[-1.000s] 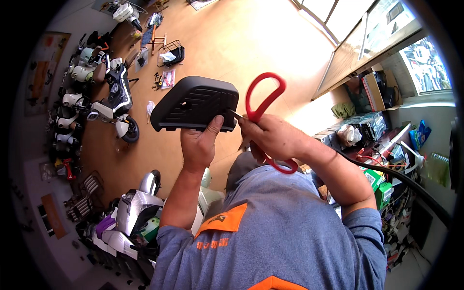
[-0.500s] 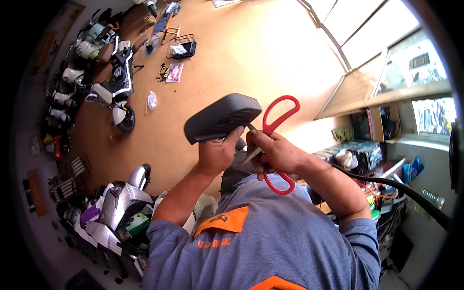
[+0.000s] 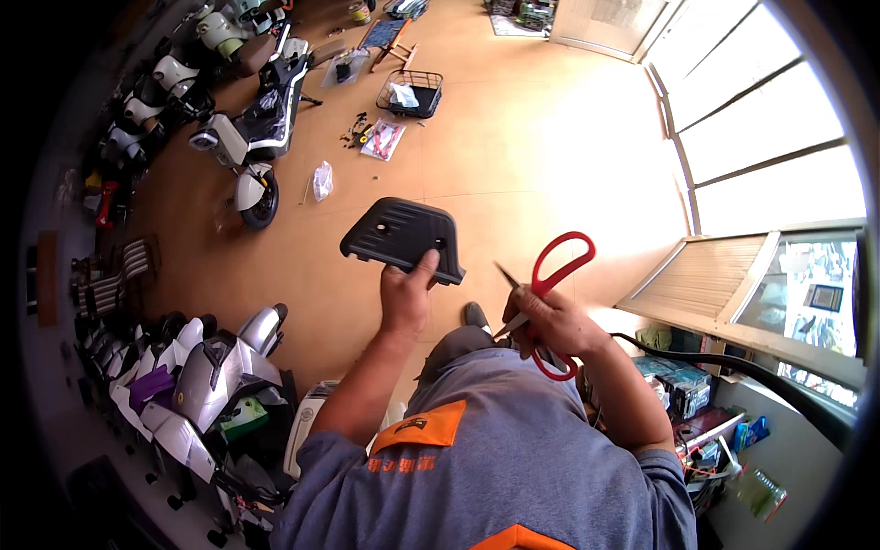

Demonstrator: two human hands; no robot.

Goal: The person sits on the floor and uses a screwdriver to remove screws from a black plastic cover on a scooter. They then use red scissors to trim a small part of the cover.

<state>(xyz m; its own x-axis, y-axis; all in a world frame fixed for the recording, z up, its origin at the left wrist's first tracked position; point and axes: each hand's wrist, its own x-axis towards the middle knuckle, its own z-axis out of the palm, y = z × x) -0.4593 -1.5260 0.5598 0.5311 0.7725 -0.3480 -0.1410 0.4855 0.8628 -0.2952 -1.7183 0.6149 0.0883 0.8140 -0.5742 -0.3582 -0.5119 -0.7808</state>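
Observation:
My left hand (image 3: 408, 291) grips a dark grey plastic cover (image 3: 396, 229) by its near right corner, thumb on top. The cover has ridges and a few holes in its face. To its right, my right hand (image 3: 547, 321) is closed around a pair of scissors (image 3: 566, 259) with red handles, held near the pivot. The scissor blades are spread, one pointing up toward the cover and one toward my body. They stand apart from the cover. My right palm and some fingers are hidden.
A white scooter (image 3: 257, 137) stands at the far left, with more scooters behind it. Ahead on the floor lie a wire basket (image 3: 412, 94), a bagged part (image 3: 323, 181) and a folding stool (image 3: 390, 41). Silver scooters (image 3: 206, 380) are close at left. Boxes (image 3: 678, 385) sit at right.
My hands have moved apart, taking the scissors away from the cover. The cover has turned so that its ridged face shows. The view has shifted too.

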